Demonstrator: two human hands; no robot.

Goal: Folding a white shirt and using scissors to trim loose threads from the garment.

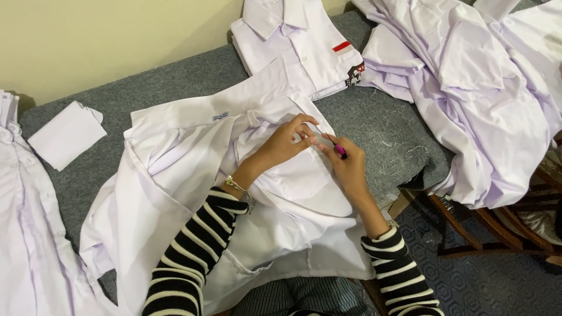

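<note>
Centrally, a white shirt (193, 175) lies spread and rumpled across the grey felt-covered tabletop (374, 126), its lower edge hanging toward the person's lap. Both arms wear black-and-white striped sleeves.

Left hand (287, 140): fingers curled, tips pinching a fold of the shirt's fabric near the upper middle of the garment. A beaded bracelet (237, 186) sits on that wrist.

Right hand (346, 167): closed around a small pink tool (339, 150), only its pink end showing between thumb and fingers; cannot tell what kind of tool it is. Its tip sits just beside the left fingertips, at the same fold of cloth. The two hands are almost touching.

Around:
- folded white shirt (298, 47) with a red-and-white patch on its pocket, at the far edge of the tabletop, just beyond the spread shirt.
- heap of loose white shirts (468, 88) on the right, draping over the tabletop's edge.
- small folded white piece of cloth (67, 134) at the left, well apart from the hands.
- more white cloth (29, 234) along the left border.
- stray threads scattered on the felt near the right hand.
- wooden chair frame (468, 225) below right, on a blue patterned floor.
</note>
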